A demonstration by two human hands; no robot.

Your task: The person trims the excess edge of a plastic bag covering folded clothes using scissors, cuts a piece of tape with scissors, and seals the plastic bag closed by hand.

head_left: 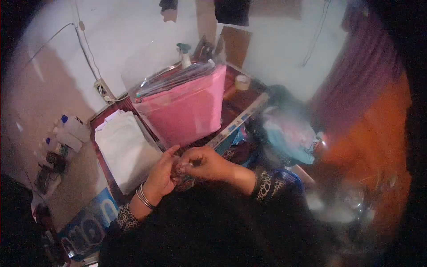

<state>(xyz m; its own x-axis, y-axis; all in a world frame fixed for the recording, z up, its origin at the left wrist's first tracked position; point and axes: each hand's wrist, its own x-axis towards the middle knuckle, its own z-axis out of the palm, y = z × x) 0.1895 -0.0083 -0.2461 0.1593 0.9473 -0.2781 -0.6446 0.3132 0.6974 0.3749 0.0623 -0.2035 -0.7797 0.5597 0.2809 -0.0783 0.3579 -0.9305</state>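
My left hand [162,174] is in front of my body, palm turned inward, with one finger stretched forward and bangles at the wrist. The other fingers curl around a small, shiny, crinkled thing [179,172], too blurred to name. My right hand [209,163] meets it from the right, thumb and forefinger pinched together at the same spot. Just beyond my fingers stands a pink sheet-like stack [187,109] in clear plastic. A white folded cloth or paper stack [126,147] lies left of my left hand.
A dark red table [231,95] holds a spray bottle [184,54] and a tape roll [242,82] at the back. Bottles [73,129] stand on the floor at left. A light blue bundle [289,133] sits at right near an orange cloth [378,133]. A blue lettered panel [89,218] is lower left.
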